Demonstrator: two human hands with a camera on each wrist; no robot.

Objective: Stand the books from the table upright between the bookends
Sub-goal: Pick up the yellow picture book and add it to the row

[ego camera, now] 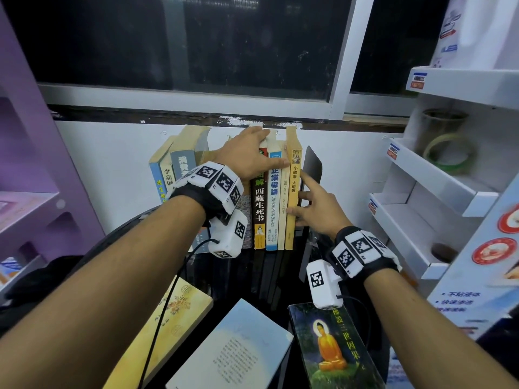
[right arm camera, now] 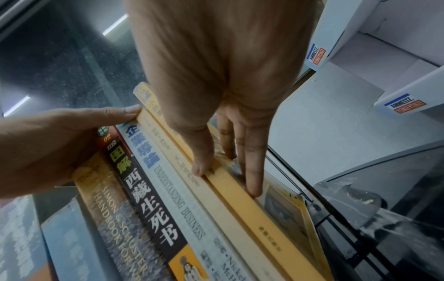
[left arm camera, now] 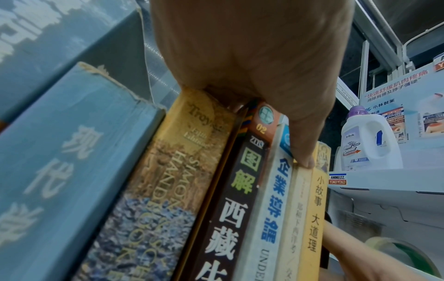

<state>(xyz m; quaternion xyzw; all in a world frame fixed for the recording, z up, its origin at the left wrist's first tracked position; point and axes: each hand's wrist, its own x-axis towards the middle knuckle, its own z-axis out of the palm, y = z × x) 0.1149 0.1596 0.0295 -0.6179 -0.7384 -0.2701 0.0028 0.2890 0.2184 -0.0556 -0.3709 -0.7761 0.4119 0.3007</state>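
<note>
The left hand lies over the top of the row of upright paperback books, fingers curled over the top edges and thumb laid straight across the spines, steadying them. The right hand has its fingers spread and straight: thumb on the spine of the thin yellow-spined book at the right end of the row, the other fingers flat on its cover, squeezed into the gap beside the black metal bookend.

The row could give way on its left side, where the blue-spined books lean outward; no left bookend shows from here, so what props them is uncertain. If the left hand lifts before the thin book seats flush, the row may fan open or topple. Pressing the right fingers harder may push the bookend outward across the glossy dark surface.

Three books lie flat near the front edge: a tan floral-cover book, a pale blue-and-white book and a dark book with an orange seated figure.
</note>
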